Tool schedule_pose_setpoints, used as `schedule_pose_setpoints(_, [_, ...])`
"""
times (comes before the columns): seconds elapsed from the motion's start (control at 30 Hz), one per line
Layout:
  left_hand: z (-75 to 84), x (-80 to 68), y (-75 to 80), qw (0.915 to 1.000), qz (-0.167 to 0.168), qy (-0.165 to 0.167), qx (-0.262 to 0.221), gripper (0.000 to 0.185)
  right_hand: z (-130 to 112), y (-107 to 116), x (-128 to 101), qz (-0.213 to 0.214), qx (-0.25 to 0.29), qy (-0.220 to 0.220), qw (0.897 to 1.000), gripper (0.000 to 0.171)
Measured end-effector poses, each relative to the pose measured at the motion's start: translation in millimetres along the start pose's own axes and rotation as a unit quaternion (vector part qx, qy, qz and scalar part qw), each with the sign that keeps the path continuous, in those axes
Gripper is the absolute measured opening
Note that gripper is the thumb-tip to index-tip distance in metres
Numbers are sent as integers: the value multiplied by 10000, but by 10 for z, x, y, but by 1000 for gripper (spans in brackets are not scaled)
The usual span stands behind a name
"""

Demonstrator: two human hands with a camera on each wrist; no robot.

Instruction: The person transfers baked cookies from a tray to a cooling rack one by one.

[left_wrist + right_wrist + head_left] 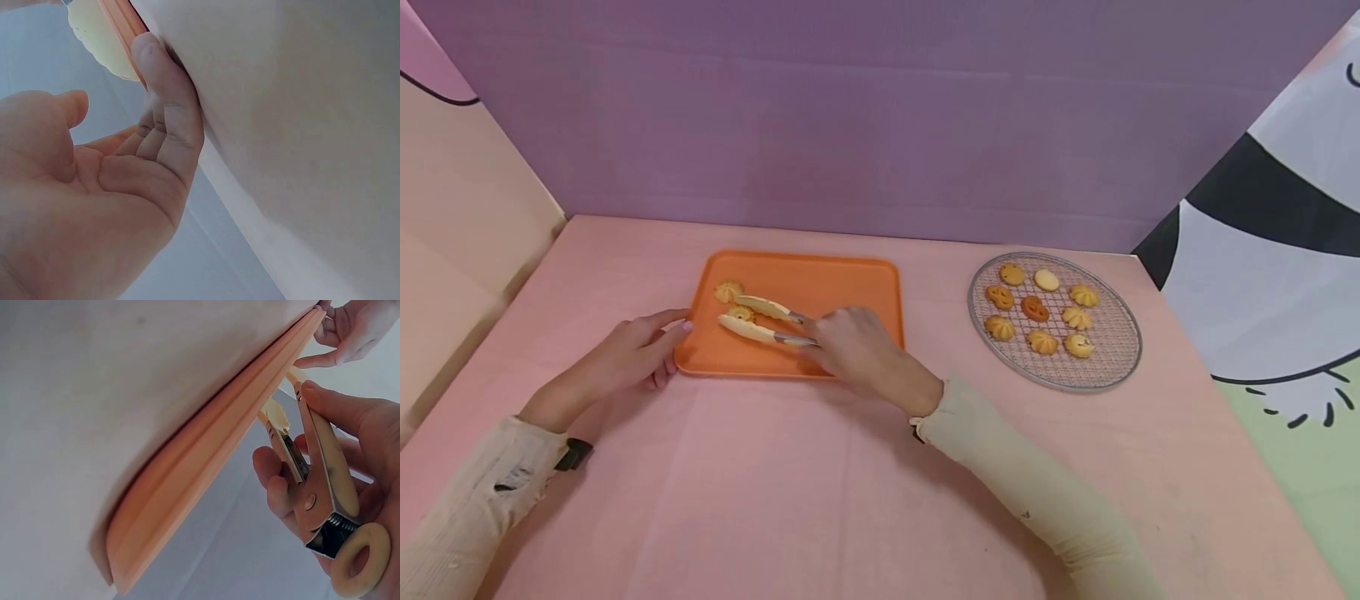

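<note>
staged tabletop set | pink cloth table (865, 500) | purple backdrop (880, 108) | cartoon panels (1270, 250)

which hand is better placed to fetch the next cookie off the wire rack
Right, most likely. The right hand grips the tongs, whose tips are at a cookie on the orange tray, and the wire rack lies on its side. The left hand only touches the tray's left edge.
</note>
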State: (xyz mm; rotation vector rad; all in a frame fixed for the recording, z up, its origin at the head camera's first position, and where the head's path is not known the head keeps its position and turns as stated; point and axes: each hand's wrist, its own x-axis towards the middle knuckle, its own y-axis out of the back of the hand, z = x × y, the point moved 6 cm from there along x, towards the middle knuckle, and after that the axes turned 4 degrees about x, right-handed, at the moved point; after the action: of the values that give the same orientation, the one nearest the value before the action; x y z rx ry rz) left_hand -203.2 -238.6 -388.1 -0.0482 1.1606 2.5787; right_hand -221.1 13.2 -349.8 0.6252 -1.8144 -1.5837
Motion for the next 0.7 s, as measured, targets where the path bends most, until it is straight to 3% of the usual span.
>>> schedule_pose_setpoints(0.33, [-37,-2,-3,10000,64,-3,-9,64,30,85,-111,266,-115,173,9994,46])
schedule_pose_setpoints(0.57, [-19,-14,-9,9995,2,-298,120,58,87,147,-244,523,-141,268,9982,45])
schedule_pose_setpoints(0.7, [-24,7,-15,9994,-58,-292,153,58,149,193,-363,581,-210,152,9980,40])
